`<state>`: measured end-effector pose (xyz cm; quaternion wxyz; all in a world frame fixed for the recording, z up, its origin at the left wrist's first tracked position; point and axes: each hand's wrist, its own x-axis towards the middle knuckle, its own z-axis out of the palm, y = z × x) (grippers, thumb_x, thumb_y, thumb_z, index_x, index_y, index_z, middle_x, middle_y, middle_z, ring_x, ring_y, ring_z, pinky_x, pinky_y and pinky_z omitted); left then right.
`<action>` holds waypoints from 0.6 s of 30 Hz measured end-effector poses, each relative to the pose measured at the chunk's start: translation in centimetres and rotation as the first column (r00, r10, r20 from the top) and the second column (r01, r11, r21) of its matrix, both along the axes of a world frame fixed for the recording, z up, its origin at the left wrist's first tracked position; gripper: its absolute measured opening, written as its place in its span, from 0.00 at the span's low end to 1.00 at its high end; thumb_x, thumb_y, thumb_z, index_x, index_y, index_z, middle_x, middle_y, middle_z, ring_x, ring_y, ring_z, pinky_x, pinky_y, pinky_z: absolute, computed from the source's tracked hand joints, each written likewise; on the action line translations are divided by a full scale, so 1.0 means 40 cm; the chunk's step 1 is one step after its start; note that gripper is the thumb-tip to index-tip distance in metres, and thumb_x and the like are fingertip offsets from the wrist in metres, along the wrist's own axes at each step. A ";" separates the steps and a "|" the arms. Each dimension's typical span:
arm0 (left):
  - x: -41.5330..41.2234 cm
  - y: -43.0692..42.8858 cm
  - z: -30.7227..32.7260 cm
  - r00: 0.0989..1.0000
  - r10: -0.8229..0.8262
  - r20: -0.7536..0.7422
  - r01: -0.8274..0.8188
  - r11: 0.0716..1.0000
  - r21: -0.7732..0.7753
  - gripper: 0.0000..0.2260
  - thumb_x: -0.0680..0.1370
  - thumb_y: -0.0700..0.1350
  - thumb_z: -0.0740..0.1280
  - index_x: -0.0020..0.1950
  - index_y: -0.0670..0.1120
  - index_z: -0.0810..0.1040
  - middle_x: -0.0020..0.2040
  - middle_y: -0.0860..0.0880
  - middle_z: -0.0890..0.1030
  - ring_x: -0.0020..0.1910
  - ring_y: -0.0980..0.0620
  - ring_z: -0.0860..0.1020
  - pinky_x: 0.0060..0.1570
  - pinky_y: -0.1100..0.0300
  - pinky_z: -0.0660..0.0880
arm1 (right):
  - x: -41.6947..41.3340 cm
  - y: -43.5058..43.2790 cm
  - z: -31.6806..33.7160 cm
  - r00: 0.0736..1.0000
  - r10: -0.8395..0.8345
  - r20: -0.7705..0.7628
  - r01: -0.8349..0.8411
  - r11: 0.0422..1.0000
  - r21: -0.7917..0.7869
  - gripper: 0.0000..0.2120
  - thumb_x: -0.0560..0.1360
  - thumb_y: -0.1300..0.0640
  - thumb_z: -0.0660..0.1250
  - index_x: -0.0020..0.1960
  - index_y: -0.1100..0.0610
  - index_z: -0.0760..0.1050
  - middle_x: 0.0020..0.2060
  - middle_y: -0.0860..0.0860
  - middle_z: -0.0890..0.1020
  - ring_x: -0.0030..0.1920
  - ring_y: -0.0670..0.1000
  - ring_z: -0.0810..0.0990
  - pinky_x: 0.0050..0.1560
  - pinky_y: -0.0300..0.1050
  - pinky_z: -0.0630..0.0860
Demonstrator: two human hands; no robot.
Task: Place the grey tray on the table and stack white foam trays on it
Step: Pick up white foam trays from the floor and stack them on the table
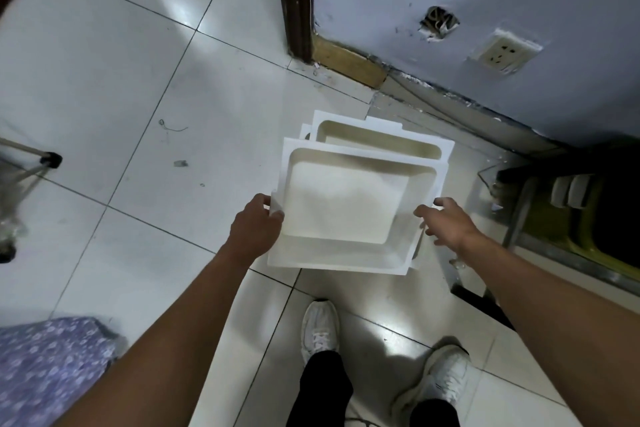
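A white foam tray point(346, 204), tilted above a second foam tray point(374, 139) on the tiled floor point(121, 80), lies between a person's hands, long axis running left to right. The left hand point(258, 225) has a clenched grip on its near-left edge; the right hand point(446, 222), fingers spread and released, reaches for the right edge.
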<state>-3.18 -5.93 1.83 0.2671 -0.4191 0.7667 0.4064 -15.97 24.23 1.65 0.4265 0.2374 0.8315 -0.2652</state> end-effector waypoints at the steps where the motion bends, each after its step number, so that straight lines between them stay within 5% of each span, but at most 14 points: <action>1: 0.000 0.000 0.005 1.000 -0.007 -0.004 0.007 1.000 -0.010 0.13 0.79 0.47 0.64 0.63 0.47 0.75 0.56 0.47 0.82 0.55 0.44 0.80 0.59 0.48 0.76 | 0.005 -0.001 0.003 1.000 -0.012 -0.008 0.012 1.000 -0.002 0.31 0.66 0.40 0.66 0.67 0.48 0.66 0.53 0.53 0.82 0.51 0.56 0.81 0.56 0.54 0.79; 9: 0.010 -0.012 0.091 1.000 -0.015 -0.020 0.014 0.999 -0.052 0.14 0.78 0.43 0.64 0.63 0.46 0.75 0.55 0.46 0.83 0.56 0.41 0.79 0.60 0.46 0.76 | 0.042 -0.010 0.060 0.981 -0.052 -0.186 0.064 0.996 0.058 0.20 0.69 0.41 0.62 0.58 0.49 0.72 0.47 0.53 0.82 0.48 0.56 0.82 0.55 0.57 0.79; 14: -0.020 -0.017 0.204 0.995 -0.039 -0.095 0.031 0.996 -0.085 0.13 0.79 0.46 0.67 0.63 0.47 0.75 0.49 0.49 0.81 0.54 0.44 0.79 0.57 0.49 0.76 | 0.048 -0.027 0.170 0.902 0.171 -0.396 -0.082 0.969 0.231 0.11 0.76 0.50 0.62 0.55 0.55 0.68 0.45 0.53 0.78 0.44 0.57 0.78 0.47 0.53 0.77; 18: -0.064 -0.009 0.313 0.978 -0.095 -0.186 0.064 0.984 -0.166 0.16 0.79 0.49 0.69 0.65 0.46 0.74 0.51 0.49 0.80 0.53 0.44 0.79 0.55 0.51 0.75 | 0.041 -0.042 0.269 0.869 0.120 -0.480 -0.014 0.976 0.218 0.12 0.76 0.54 0.62 0.57 0.58 0.67 0.50 0.56 0.78 0.45 0.59 0.79 0.47 0.53 0.76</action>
